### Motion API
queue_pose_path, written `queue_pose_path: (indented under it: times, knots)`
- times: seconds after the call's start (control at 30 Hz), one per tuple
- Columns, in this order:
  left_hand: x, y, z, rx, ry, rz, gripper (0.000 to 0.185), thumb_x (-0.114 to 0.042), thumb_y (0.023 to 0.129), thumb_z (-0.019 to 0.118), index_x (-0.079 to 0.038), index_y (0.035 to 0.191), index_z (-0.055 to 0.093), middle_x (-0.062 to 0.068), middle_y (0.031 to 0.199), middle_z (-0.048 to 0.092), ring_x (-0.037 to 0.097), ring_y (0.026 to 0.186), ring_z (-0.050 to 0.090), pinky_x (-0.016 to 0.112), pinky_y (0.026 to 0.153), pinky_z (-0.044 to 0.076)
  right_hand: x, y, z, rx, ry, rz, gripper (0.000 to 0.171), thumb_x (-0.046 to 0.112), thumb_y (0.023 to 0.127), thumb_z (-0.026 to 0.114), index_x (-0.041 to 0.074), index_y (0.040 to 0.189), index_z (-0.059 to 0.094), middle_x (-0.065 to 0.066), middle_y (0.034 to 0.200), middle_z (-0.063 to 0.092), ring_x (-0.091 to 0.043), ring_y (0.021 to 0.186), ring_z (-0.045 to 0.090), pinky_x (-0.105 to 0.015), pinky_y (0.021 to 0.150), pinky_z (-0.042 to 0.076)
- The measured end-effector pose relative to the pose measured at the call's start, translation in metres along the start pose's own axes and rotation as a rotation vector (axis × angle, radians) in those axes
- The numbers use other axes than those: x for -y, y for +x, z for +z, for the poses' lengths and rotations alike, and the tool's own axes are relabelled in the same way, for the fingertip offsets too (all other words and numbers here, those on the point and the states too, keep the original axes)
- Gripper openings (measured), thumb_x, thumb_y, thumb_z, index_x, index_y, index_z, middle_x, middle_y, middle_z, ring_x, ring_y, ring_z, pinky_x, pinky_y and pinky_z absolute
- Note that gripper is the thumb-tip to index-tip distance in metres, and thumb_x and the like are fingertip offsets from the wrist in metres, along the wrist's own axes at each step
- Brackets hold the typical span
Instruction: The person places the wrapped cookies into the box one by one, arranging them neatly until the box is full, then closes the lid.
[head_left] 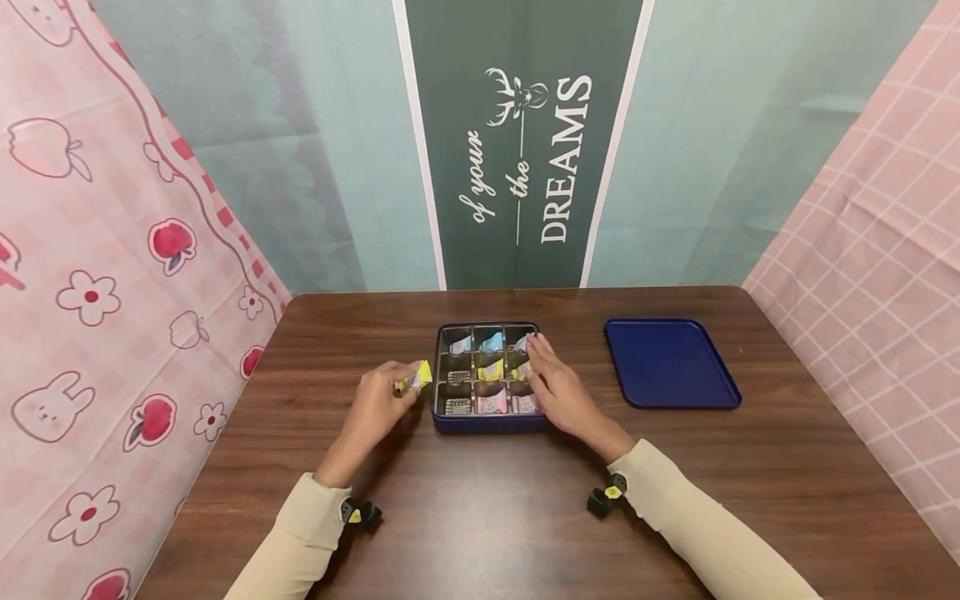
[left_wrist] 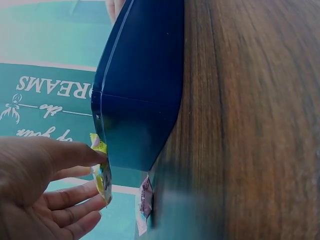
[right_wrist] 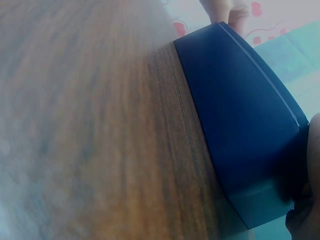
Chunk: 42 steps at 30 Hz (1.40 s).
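A dark blue box [head_left: 491, 425] with a black divided tray lies on the table. Wrapped candies sit in it: blue and pale ones in the back row, yellow candies [head_left: 491, 371] in the middle, pink candies [head_left: 492, 402] in front. Bare ridged floor shows in the left compartments of the middle and front rows. Just left of the box, my left hand [head_left: 381, 400] pinches a yellow wrapped candy [left_wrist: 101, 172] between thumb and fingers. My right hand [head_left: 566, 396] rests on the box's right edge, fingers extended over the rim and partly covering the right compartments.
A flat blue lid [head_left: 671, 362] lies to the right of the box. In the left wrist view, a pink wrapped candy [left_wrist: 144, 204] lies on the table beyond the box's corner. Printed cloths [head_left: 330, 150] hang behind and beside the wooden table [head_left: 487, 517].
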<state>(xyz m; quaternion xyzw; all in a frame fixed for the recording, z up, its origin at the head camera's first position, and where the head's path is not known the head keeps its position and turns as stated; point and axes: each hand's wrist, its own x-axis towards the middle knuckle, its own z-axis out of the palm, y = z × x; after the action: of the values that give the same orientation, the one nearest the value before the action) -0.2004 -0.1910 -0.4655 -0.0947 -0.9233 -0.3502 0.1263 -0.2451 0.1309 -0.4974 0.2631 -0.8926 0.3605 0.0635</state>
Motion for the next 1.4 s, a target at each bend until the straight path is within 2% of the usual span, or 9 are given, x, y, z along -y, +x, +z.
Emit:
queue_pose_path:
  times: [0.27, 0.4, 0.6, 0.83, 1.23, 1.4]
  knots:
    - [-0.002, 0.005, 0.001, -0.074, -0.069, 0.074, 0.039, 0.002, 0.081, 0.082, 0.001, 0.12, 0.074, 0.018, 0.107, 0.073, 0.03, 0.092, 0.071, 0.048, 0.076, 0.058, -0.002, 0.001, 0.001, -0.001, -0.005, 0.0, 0.051, 0.013, 0.105, 0.051, -0.008, 0.15, 0.041, -0.017, 0.163, 0.031, -0.03, 0.153, 0.021, -0.058, 0.117, 0.027]
    - [-0.003, 0.006, 0.003, -0.091, -0.094, 0.102, 0.038, 0.002, 0.08, 0.082, 0.001, 0.117, 0.075, 0.017, 0.106, 0.074, 0.03, 0.092, 0.072, 0.05, 0.078, 0.058, -0.002, 0.001, 0.001, -0.008, -0.005, -0.009, 0.05, 0.012, 0.105, 0.052, -0.008, 0.149, 0.041, -0.018, 0.162, 0.032, -0.029, 0.153, 0.022, -0.057, 0.117, 0.027]
    - [-0.008, 0.01, 0.003, -0.083, -0.114, 0.12, 0.036, 0.002, 0.081, 0.082, 0.001, 0.117, 0.075, 0.016, 0.104, 0.074, 0.031, 0.092, 0.072, 0.048, 0.077, 0.059, -0.002, 0.002, 0.001, -0.01, -0.002, -0.015, 0.05, 0.013, 0.105, 0.052, -0.008, 0.15, 0.041, -0.018, 0.162, 0.033, -0.031, 0.152, 0.023, -0.056, 0.117, 0.027]
    - [-0.011, 0.016, 0.005, -0.058, -0.093, 0.12, 0.034, -0.002, 0.084, 0.081, -0.001, 0.118, 0.076, 0.015, 0.106, 0.074, 0.03, 0.095, 0.071, 0.046, 0.081, 0.058, -0.002, 0.002, 0.0, -0.01, 0.0, -0.021, 0.051, 0.011, 0.105, 0.053, -0.009, 0.149, 0.04, -0.018, 0.162, 0.032, -0.032, 0.152, 0.023, -0.054, 0.118, 0.026]
    - [-0.015, 0.027, 0.013, -0.062, -0.108, 0.177, 0.034, -0.001, 0.083, 0.082, -0.002, 0.116, 0.076, 0.014, 0.105, 0.074, 0.029, 0.096, 0.072, 0.042, 0.083, 0.058, -0.002, 0.002, 0.002, -0.012, -0.007, -0.018, 0.051, 0.012, 0.105, 0.052, -0.009, 0.15, 0.04, -0.019, 0.162, 0.032, -0.034, 0.152, 0.023, -0.055, 0.118, 0.026]
    - [-0.016, 0.031, 0.017, -0.047, -0.112, 0.175, 0.034, -0.003, 0.084, 0.081, -0.002, 0.117, 0.076, 0.015, 0.108, 0.074, 0.029, 0.098, 0.071, 0.043, 0.083, 0.058, -0.001, 0.003, 0.001, 0.007, -0.002, 0.001, 0.051, 0.013, 0.105, 0.051, -0.007, 0.151, 0.039, -0.016, 0.163, 0.03, -0.03, 0.153, 0.02, -0.053, 0.119, 0.025]
